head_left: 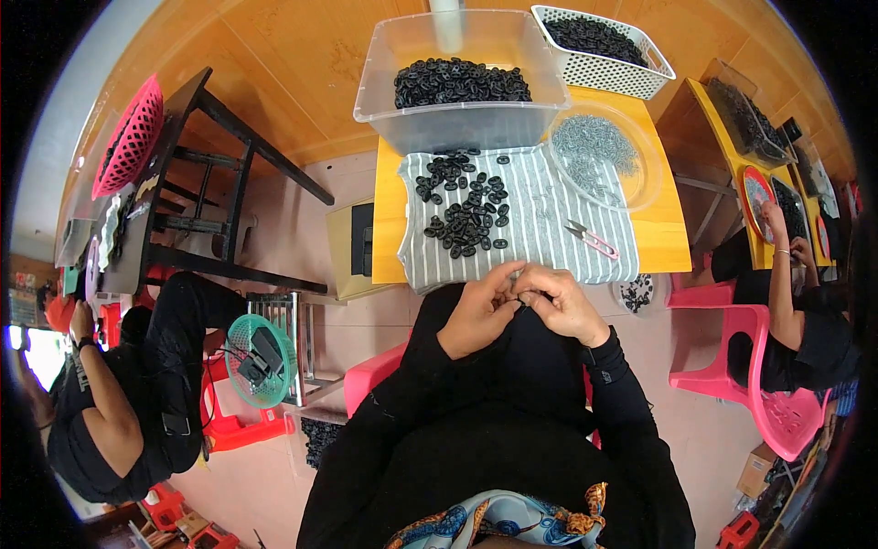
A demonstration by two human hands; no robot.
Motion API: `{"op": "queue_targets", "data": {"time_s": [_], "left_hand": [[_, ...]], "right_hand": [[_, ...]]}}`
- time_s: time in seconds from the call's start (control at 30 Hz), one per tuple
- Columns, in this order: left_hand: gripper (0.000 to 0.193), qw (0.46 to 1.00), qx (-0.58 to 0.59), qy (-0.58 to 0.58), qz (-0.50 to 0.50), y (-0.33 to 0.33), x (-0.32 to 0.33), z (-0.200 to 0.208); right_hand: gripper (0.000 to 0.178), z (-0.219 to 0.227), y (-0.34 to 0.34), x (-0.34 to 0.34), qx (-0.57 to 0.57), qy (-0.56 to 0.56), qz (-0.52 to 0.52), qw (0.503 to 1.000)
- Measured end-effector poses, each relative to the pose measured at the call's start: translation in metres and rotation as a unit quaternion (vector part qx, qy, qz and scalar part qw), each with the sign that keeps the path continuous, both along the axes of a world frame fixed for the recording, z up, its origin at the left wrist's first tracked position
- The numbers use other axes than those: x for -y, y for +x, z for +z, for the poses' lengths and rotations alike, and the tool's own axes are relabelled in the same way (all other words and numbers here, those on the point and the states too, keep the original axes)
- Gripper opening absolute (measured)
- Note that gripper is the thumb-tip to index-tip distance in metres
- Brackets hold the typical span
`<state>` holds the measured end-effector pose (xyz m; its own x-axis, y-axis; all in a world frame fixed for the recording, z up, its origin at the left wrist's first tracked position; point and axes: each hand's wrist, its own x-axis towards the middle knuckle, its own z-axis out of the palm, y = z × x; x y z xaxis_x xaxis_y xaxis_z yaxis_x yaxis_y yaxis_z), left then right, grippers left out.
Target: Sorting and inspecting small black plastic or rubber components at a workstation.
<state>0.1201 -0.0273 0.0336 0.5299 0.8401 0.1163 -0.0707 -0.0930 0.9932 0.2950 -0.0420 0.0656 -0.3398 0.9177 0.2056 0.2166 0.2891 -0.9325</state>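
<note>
Over my lap, just off the near edge of the table, my left hand (pixel 477 314) and my right hand (pixel 563 304) meet with bent, pinching fingers. Between the fingertips is a small dark piece (pixel 519 300), mostly hidden, so its shape does not show. Ahead of them a grey and white striped cloth (pixel 540 240) covers part of the table. Loose black oval pieces with holes (pixel 469 216) lie scattered over its left half. Thread snips with pink handles (pixel 599 243) rest on the right half. A clear round tub (pixel 647 188) holds many small silvery metal parts.
Behind the cloth stands a clear bin (pixel 457 131) of black pieces, beside a white perforated basket (pixel 608 75) of more. A container of small dark pieces (pixel 636 291) sits below the table's right side. Co-workers sit left and right; a green basket (pixel 283 377) is at left.
</note>
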Motion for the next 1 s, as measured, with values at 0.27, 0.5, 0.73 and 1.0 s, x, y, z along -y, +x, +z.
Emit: {"op": "queue_targets", "data": {"time_s": [0.27,0.5,0.73,1.0], "left_hand": [[0.061,0.997,0.017,-0.060,-0.051,-0.001,-0.002,-0.002],[0.056,0.996,0.028,-0.087,0.004,0.000,-0.006,0.007],[0.047,0.994,0.061,-0.092,0.000,0.000,-0.014,0.004],[0.038,0.979,0.122,-0.151,0.059,-0.005,-0.004,-0.019]], "right_hand": [[0.020,0.002,-0.002,0.003,0.092,0.064,0.025,0.993],[0.020,-0.009,0.011,0.001,-0.063,-0.116,-0.008,0.991],[0.027,-0.019,0.006,0.000,-0.213,-0.131,-0.079,0.965],[0.017,-0.029,-0.010,0.000,-0.168,-0.130,-0.106,0.971]]}}
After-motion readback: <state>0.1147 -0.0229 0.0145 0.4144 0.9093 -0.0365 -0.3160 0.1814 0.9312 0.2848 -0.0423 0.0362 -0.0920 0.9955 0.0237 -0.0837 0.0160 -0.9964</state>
